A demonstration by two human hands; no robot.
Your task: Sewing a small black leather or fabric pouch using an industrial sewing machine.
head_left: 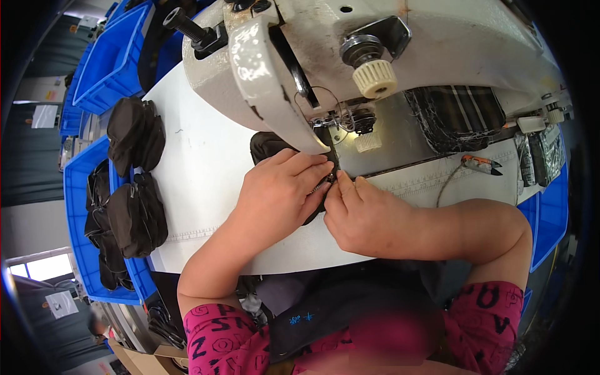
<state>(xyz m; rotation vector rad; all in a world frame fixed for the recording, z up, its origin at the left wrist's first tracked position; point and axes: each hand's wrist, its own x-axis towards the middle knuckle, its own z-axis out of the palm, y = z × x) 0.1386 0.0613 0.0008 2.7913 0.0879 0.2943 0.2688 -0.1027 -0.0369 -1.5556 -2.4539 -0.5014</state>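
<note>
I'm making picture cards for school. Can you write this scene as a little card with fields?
Left hand: fingers and thumb on a dark fabric piece
Right hand: fingertips at the same piece, close beside the left
Machine: white sewing machine
Table: white table, ruler markings
Left side: dark pouches, blue bin
Right side: dark striped fabric, orange tool

Pink lettered sleeves [490,315], dark apron [356,300]
</note>
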